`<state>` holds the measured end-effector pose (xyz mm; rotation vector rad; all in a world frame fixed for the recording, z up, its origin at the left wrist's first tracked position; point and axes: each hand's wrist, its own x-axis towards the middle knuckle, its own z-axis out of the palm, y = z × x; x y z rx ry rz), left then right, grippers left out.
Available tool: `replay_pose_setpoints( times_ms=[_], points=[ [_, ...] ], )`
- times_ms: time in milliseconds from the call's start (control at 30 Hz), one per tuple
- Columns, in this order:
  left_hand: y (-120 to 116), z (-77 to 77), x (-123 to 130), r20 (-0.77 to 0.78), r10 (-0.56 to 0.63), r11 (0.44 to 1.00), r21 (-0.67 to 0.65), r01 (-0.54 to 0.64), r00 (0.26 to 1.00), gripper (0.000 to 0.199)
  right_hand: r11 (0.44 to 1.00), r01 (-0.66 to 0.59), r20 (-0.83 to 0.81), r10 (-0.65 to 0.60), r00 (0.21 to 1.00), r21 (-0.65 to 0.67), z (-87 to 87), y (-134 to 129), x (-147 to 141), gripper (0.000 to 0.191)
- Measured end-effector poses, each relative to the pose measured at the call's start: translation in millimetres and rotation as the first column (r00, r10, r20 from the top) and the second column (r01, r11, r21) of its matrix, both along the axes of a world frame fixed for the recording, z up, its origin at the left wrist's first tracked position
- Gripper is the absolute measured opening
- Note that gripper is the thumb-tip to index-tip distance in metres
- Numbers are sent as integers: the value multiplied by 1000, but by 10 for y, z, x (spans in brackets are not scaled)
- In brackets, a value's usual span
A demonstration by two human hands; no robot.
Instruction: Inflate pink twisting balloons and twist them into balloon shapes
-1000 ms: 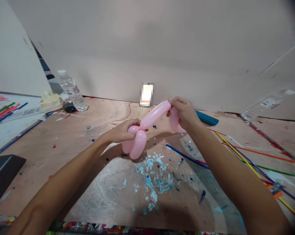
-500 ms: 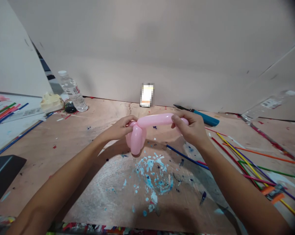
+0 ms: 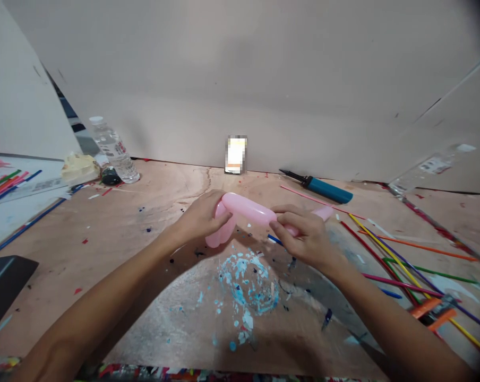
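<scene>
My left hand (image 3: 202, 215) clasped the pink balloon (image 3: 248, 207), probably against unravelling. Right hand (image 3: 306, 233) pinched farther along, seemingly for tension.

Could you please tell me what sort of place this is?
Seemingly a balloon-craft workspace, judging by the twisted pink balloon, the blue hand pump and the colourful, apparently uninflated modelling balloons.

Craft workshop, seemingly: stained worktop (image 3: 144, 339), hand pump (image 3: 328, 190), scattered coloured strips (image 3: 403, 270)
</scene>
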<state>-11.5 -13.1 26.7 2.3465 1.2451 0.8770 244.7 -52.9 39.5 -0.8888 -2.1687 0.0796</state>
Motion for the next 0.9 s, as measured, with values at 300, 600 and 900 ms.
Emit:
replay_pose_setpoints(
  times_ms=[300,600,900],
  points=[
    [138,-145,-46,141,-11,1000,6,11,990,32,987,120,-109,-132,985,-109,-4,90,95,18],
    [172,-250,-29,175,153,988,-36,-149,973,30,999,29,-2,-29,1000,43,-38,-125,-37,11],
    [193,-293,11,272,228,973,-46,-225,935,29,992,39,5,-40,999,123,-132,-66,4,12]
  ],
)
